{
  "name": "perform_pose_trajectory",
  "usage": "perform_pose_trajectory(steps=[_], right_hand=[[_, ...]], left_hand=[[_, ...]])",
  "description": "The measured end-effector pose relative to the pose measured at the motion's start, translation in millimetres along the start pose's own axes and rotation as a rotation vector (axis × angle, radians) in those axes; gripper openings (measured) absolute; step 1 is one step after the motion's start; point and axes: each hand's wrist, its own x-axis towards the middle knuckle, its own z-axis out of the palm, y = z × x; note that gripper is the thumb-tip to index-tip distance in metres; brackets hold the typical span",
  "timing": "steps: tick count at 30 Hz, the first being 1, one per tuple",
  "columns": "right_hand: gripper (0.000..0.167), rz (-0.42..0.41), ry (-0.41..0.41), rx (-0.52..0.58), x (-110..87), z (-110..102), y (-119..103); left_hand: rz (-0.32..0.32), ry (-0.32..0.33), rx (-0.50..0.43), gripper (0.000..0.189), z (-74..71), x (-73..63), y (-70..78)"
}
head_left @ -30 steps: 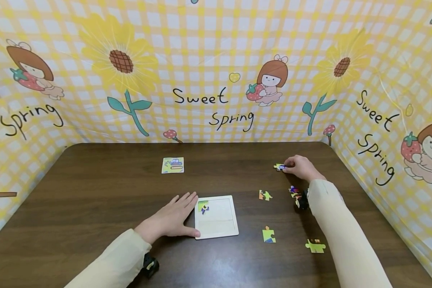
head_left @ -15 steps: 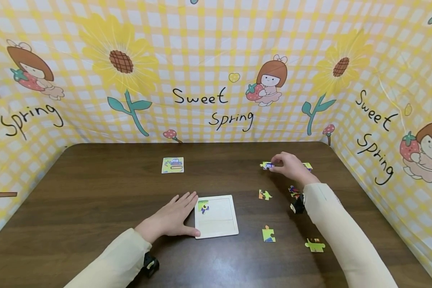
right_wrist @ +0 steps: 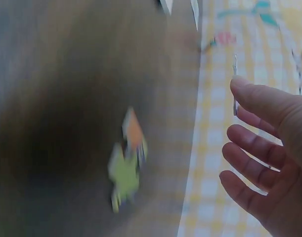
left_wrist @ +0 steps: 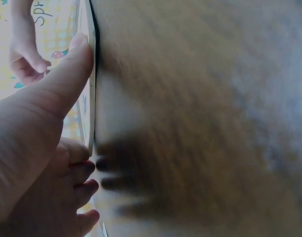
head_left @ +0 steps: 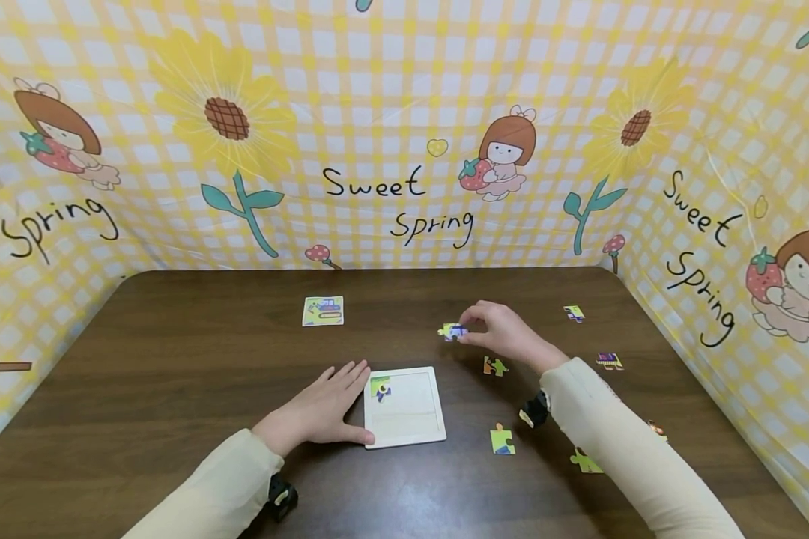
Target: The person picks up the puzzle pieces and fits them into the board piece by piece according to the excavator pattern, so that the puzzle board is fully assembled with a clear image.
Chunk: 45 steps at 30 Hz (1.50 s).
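In the head view my right hand pinches a yellow-and-blue jigsaw piece between thumb and forefinger, beyond the square puzzle tray. The right wrist view shows that piece edge-on as a thin line, clear of the table, the other fingers loosely bent. My left hand lies at the tray's left side, fingers spread and straight, thumb on the near left corner. In the left wrist view the thumb presses the tray's rim. One green piece sits in the tray's far left corner.
Loose pieces lie to the right: an orange-and-green one, a green one, another partly under the right sleeve, a purple one and a far one. A picture card lies at the back. Checked cloth surrounds the table.
My right hand has carried the pinched jigsaw piece leftward from the far right, toward the tray, uncovering pieces on the right. My left hand and the tray have stayed put.
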Motion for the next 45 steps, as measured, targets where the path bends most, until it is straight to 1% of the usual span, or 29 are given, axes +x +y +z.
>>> perform_pose_trajectory(steps=[6, 12, 18, 28, 37, 40, 45], right_hand=[[0.02, -0.119, -0.055, -0.046, -0.6, 23, -27], [0.019, -0.17, -0.13, -0.055, -2.4, 43, -45], [0.02, -0.218, -0.151, -0.076, -2.3, 56, -54], [0.023, -0.216, -0.141, -0.138, 0.1, 65, -59], [0.024, -0.231, -0.132, -0.174, 0.2, 68, -60], [0.024, -0.269, -0.136, -0.172, 0.1, 69, -59], [0.019, -0.392, -0.137, -0.194, -0.5, 70, -59]], left_hand=[[0.003, 0.003, 0.004, 0.1, 0.3, -0.3, -0.5], [-0.001, -0.004, 0.002, 0.1, 0.3, -0.2, 0.2], [0.001, -0.004, -0.007, 0.1, -0.2, -0.2, 0.8], [-0.002, -0.012, -0.012, 0.101, -1.0, -0.3, 0.0], [0.005, -0.011, -0.005, 0.1, -1.2, -0.1, 0.4], [0.008, -0.011, -0.004, 0.1, -1.4, -0.1, 0.6], [0.007, -0.012, -0.005, 0.1, -2.1, -0.1, 1.1]])
